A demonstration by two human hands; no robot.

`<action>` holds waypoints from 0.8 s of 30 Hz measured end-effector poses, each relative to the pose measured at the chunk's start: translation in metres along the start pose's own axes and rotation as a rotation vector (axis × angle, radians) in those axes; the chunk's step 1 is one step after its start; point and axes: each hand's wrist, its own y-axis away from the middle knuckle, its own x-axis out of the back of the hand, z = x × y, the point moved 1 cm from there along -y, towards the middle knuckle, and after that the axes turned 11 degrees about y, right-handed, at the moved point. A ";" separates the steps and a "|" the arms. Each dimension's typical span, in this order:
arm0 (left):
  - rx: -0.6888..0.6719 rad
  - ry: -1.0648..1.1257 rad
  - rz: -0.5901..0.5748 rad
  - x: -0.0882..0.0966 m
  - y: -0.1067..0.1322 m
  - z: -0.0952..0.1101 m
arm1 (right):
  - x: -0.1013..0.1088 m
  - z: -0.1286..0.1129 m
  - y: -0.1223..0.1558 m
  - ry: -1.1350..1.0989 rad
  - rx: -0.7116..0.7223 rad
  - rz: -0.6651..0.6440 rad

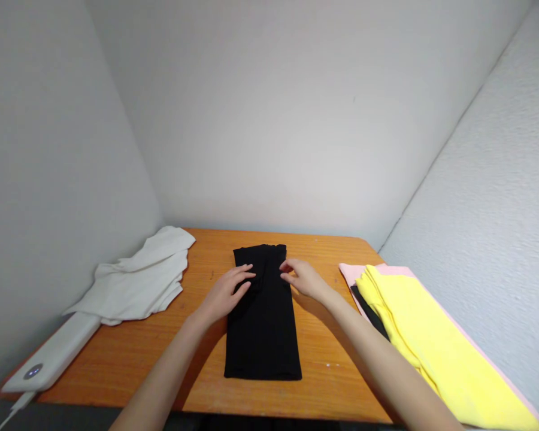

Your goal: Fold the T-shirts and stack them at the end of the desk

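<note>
A black garment [265,335], folded into a long narrow rectangle, lies flat in the middle of the wooden table. My left hand [231,288] is over its left edge, palm down, with the fingers apart and reaching onto the cloth. At the right edge of the garment is my right hand [302,276], its fingers slightly curled and the thumb apart from them. Nothing shows between the fingers of either hand. Whether the fingertips press on the fabric or hover just above it, I cannot tell.
On the left, a crumpled white cloth [139,284] partly covers a white device [54,353] with a round button and a cable. Folded yellow fabric [431,335] lies at the right over pink [397,270] and black cloth. Walls enclose the wooden table [327,377] behind and at both sides.
</note>
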 end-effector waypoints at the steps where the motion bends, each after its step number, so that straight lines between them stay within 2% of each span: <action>1: 0.016 0.023 -0.019 0.003 0.011 0.003 | 0.001 -0.006 0.022 -0.021 0.070 -0.070; 3: 0.060 0.015 -0.111 0.002 0.036 0.011 | -0.001 -0.018 0.064 -0.032 0.167 -0.194; 5: 0.094 -0.023 -0.225 -0.005 0.062 0.019 | -0.003 -0.028 0.103 -0.003 0.174 -0.272; 9: 0.050 -0.059 -0.403 -0.020 0.119 0.041 | -0.008 -0.040 0.164 0.050 0.180 -0.334; 12: 0.008 -0.133 -0.438 -0.031 0.158 0.051 | -0.021 -0.041 0.199 0.111 0.200 -0.341; 16: -0.054 -0.200 -0.343 -0.043 0.192 0.052 | -0.046 -0.035 0.231 0.170 0.173 -0.242; 19: -0.087 -0.016 -0.217 -0.045 0.199 0.054 | -0.053 -0.031 0.241 0.076 0.163 -0.172; 22: 0.097 0.225 -0.016 -0.041 0.188 0.066 | -0.047 -0.034 0.235 -0.061 0.045 -0.057; 24: 0.268 0.243 0.110 -0.038 0.171 0.073 | -0.043 -0.040 0.225 -0.089 -0.116 0.077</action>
